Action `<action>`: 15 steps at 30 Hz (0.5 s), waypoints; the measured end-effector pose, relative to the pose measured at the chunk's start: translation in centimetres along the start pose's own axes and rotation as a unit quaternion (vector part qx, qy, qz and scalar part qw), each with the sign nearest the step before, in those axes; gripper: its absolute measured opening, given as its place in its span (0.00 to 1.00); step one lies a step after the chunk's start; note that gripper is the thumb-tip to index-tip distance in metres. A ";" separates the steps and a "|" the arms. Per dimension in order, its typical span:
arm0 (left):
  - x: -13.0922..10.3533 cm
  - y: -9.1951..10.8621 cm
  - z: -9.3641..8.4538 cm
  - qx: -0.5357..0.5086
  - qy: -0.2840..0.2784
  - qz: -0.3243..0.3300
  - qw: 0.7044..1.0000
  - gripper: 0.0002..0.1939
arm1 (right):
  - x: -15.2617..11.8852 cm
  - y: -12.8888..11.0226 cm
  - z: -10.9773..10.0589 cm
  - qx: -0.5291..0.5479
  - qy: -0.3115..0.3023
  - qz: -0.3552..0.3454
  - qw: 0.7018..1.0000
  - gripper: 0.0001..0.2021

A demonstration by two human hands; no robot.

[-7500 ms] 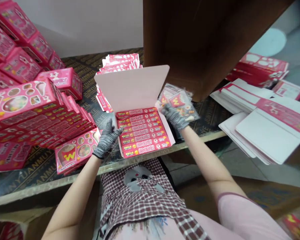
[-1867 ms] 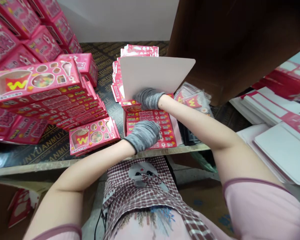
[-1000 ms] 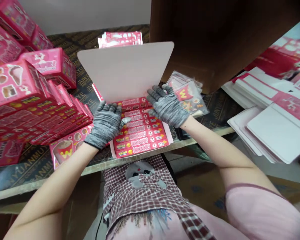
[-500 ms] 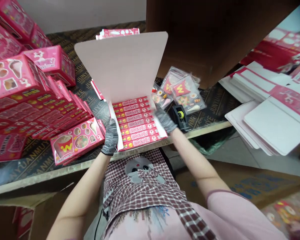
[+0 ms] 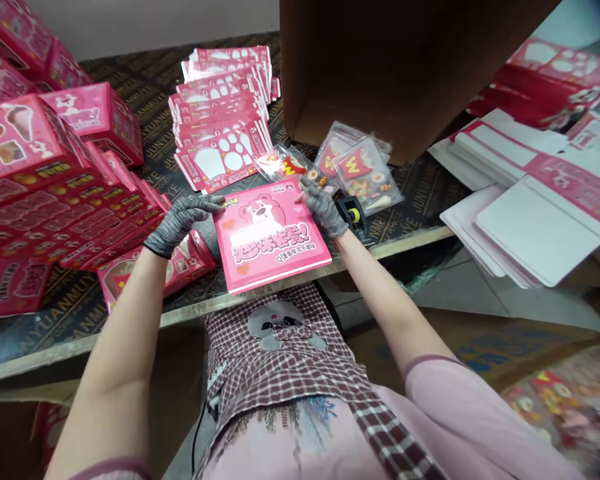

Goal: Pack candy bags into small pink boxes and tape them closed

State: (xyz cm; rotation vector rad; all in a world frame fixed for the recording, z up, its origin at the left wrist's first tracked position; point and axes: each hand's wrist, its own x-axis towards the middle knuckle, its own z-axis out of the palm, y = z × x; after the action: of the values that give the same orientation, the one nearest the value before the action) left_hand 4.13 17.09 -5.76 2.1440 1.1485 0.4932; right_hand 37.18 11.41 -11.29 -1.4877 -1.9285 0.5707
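A flat pink cardboard box (image 5: 275,233), its lid printed with a bear, lies closed at the table's front edge. My left hand (image 5: 180,223), in a grey glove, reaches in from the left with fingers stretched out. Its fingertips touch the lid's far left corner. At the box's right side, my gloved right hand (image 5: 326,210) grips the edge near the far corner, with fingers bent over it. The smaller boxes inside are hidden under the lid. Beside my right hand stands a black tape dispenser (image 5: 353,217) with a yellow core.
Stacked pink boxes (image 5: 25,153) fill the left side. Overlapping printed cartons (image 5: 225,157) lie behind the box, near clear toy packets (image 5: 363,173). A large open brown carton (image 5: 360,120) stands at the back right. White-and-pink flat cartons (image 5: 545,227) are piled at right.
The box's raised lid has come down, covering the row of small boxes. My left hand has moved from the box's near left side up and left to its far corner.
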 end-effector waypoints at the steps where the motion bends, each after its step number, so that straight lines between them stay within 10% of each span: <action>1: -1.0 0.8 0.9 0.060 -0.002 0.006 0.998 0.21 | -1.7 -0.2 -0.3 -0.026 0.005 -0.012 1.000 0.20; 7: -9.7 4.3 8.1 0.204 -0.029 0.041 0.978 0.30 | -10.3 -0.1 -1.6 -0.133 -0.094 -0.066 0.984 0.39; 15: -12.7 3.9 8.7 0.172 0.018 0.032 0.984 0.18 | -10.1 -1.2 -2.6 -0.131 -0.141 -0.106 0.976 0.28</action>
State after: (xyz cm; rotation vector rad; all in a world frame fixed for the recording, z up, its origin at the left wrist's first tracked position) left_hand 4.69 1.69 -9.60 2.4816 1.2624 0.3836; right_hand 39.87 1.26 -10.84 -1.3890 -2.4279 0.4635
